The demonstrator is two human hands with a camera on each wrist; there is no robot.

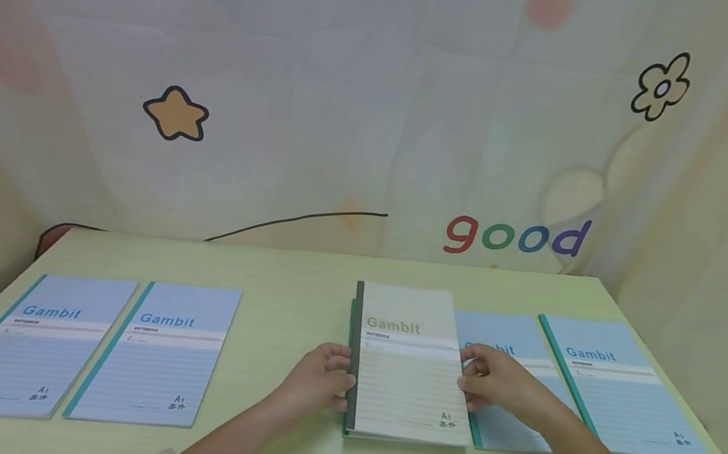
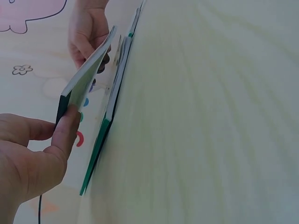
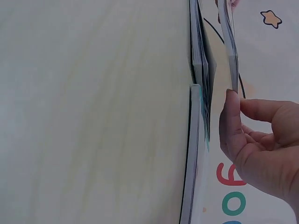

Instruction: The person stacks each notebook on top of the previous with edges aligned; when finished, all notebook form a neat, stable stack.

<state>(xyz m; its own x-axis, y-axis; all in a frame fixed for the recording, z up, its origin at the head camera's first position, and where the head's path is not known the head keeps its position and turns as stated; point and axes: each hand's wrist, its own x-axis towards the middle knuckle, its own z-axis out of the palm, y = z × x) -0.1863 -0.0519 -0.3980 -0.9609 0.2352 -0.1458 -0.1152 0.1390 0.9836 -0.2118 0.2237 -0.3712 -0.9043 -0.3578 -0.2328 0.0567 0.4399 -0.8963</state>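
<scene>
A cream-covered notebook (image 1: 411,387) with a dark spine is held between both hands at the middle of the table. My left hand (image 1: 313,376) pinches its spine edge between thumb and fingers. On the opposite edge, my right hand (image 1: 506,382) pinches the cover and pages the same way. Both wrist views show the notebook raised off the surface, apart from what lies below. Under it lies a green-spined notebook (image 2: 99,147), mostly hidden in the head view. In the right wrist view, the pages (image 3: 200,70) beneath are slightly fanned.
Two blue notebooks lie side by side at the left, an outer one (image 1: 24,345) and an inner one (image 1: 157,353). At the right are two more, one (image 1: 512,437) partly behind my right hand and another (image 1: 636,393) farther out. A printed curtain (image 1: 382,104) hangs behind the table (image 1: 287,270).
</scene>
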